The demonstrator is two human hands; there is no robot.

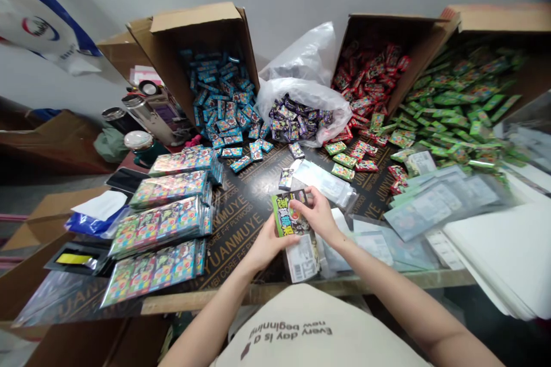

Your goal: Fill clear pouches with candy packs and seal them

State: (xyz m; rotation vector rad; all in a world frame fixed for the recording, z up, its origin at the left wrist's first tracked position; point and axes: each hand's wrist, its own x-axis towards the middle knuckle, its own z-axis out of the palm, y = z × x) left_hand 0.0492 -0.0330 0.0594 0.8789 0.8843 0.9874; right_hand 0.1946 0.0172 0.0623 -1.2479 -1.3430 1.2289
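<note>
Both my hands hold a clear plastic bag (302, 257) over the dark plywood table (241, 206). My left hand (267, 243) grips the bag's left side. My right hand (317, 213) pinches small candy packets (287, 213), green and dark ones, at the bag's top opening. One loose purple packet (286, 179) lies just beyond my fingers. More empty clear bags (322, 182) lie behind and to the right.
Open cartons hold blue (221, 103), red (370, 77) and green packets (465, 97); a white bag holds purple ones (297, 117). Stacks of filled bags (166, 218) lie at left, flasks (146, 112) behind them. White sheets (503, 258) sit at right.
</note>
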